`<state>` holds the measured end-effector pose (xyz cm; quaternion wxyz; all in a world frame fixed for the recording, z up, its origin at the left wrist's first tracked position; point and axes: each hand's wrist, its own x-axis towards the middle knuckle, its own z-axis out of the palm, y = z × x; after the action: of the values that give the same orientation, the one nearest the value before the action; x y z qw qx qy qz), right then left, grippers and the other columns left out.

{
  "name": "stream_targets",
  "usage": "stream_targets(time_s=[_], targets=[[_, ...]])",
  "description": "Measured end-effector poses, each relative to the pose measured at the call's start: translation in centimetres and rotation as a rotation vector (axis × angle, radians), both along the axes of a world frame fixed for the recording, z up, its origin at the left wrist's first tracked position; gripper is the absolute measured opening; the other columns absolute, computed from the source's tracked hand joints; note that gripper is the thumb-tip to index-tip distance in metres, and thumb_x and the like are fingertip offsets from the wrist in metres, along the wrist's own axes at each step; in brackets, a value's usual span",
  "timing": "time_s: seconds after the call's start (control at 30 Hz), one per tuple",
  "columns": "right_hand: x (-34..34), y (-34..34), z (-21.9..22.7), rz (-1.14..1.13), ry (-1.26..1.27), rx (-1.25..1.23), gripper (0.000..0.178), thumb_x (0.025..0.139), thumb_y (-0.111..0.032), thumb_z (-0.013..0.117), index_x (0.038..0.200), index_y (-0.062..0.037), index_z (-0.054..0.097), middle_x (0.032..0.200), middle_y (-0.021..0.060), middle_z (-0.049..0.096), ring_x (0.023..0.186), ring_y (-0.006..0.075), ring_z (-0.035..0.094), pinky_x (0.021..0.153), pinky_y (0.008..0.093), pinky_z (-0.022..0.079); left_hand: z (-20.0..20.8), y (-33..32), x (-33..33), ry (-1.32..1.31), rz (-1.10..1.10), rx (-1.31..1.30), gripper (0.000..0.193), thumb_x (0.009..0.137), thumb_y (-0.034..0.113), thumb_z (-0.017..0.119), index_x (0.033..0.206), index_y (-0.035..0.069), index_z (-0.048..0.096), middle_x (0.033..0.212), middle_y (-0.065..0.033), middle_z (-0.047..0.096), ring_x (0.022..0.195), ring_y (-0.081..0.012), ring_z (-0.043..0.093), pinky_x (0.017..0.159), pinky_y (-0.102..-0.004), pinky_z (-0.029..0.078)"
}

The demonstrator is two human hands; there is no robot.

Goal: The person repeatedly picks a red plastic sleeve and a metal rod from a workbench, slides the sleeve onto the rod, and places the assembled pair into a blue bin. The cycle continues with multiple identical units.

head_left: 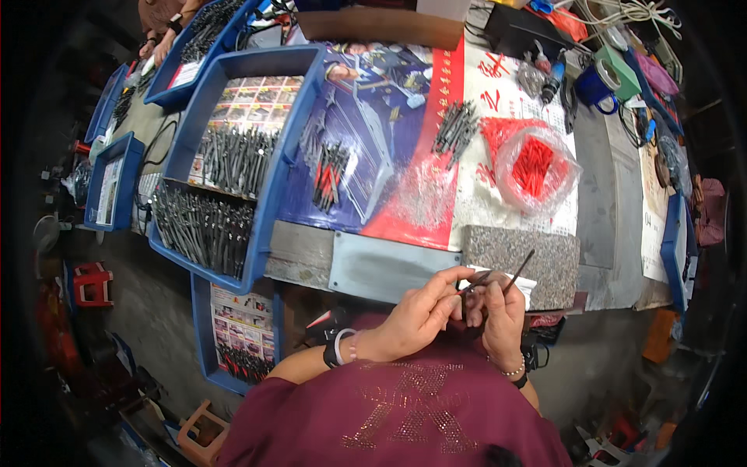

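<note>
Close to the table's near edge, both hands are held together in front of my chest. A thin black rod (pixel 521 268) sticks up from between the fingers of my right hand (pixel 503 319). My left hand (pixel 426 310) pinches a slim dark piece with a little red on it (pixel 471 287); its far end reaches the right fingertips. Fingers partly cover both pieces, so I cannot tell whether they are joined. Just beyond the hands, a grey speckled stone slab (pixel 537 253) lies on the table, with a small white item (pixel 523 288) at its near edge.
A clear plastic bag of red pieces (pixel 533 167) stands beyond the slab. Left of it lie a bundle of black rods (pixel 455 132) and a black-and-red bundle (pixel 331 177). A large blue tray (pixel 268 245) holds many black rods. Another person's hands (pixel 159 48) show far left.
</note>
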<state>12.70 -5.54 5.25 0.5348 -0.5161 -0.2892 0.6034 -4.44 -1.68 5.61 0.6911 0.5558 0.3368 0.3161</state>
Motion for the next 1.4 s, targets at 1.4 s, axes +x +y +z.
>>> stream_targets(time_s=[1.4], targets=[[2.8,0.0,0.5,0.396,-0.489,0.024,0.019,0.093,-0.015,0.061,0.097,0.0028,0.064,0.076,0.0133,0.066,0.066,0.0199,0.063,0.062,0.0305,0.049,-6.4,13.7,-9.3,1.202,0.87,0.662,0.036,0.088,0.014,0.062,0.12,-0.001,0.055,0.107,-0.0224,0.058,0.101,-0.0413,0.055,0.089,-0.0472,0.044]])
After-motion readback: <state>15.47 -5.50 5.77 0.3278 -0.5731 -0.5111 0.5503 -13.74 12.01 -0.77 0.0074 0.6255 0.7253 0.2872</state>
